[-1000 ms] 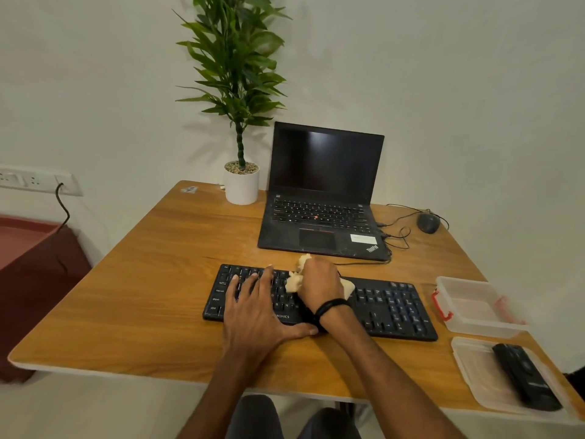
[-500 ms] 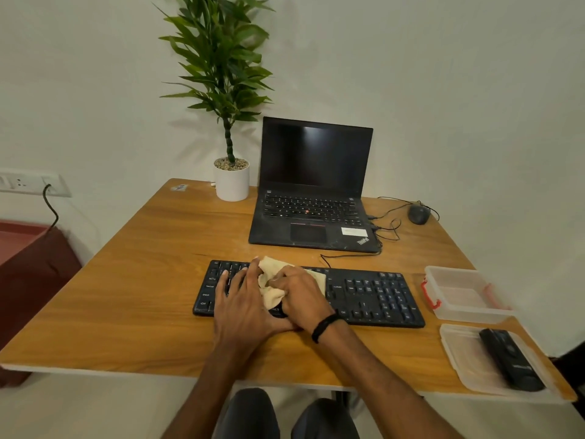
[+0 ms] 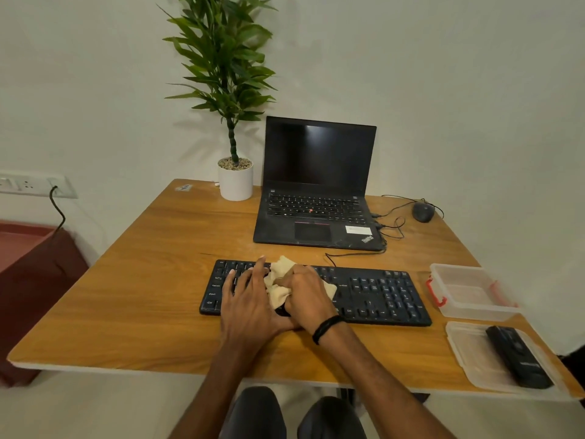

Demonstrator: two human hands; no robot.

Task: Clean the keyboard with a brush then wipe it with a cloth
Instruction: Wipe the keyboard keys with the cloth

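Since a second ago, the right hand (image 3: 307,296) and its cloth (image 3: 278,280) have slid from the middle of the keyboard (image 3: 380,293) to its left-centre, ending right against the left hand (image 3: 250,302).

A wooden table (image 3: 152,280) fills the view, set against a pale wall. At its far edge a tall leafy plant (image 3: 224,74) stands in a white pot (image 3: 235,182). Just right of the pot is an open black laptop (image 3: 316,191) with a dark screen. The black keyboard lies flat across the table's near half, in front of the laptop. To its right sits a clear plastic container (image 3: 468,289) with red clips. Nearer the viewer, the container's lid (image 3: 481,356) holds a black oblong object (image 3: 519,359).

The left hand lies palm-down on the keyboard's left keys, fingers straight and slightly spread. The right hand's fingers curl around the crumpled cream cloth, pressing it onto the keys. A dark mouse (image 3: 422,212) rests at the far right, beside the laptop. A black band (image 3: 326,327) circles the right wrist.
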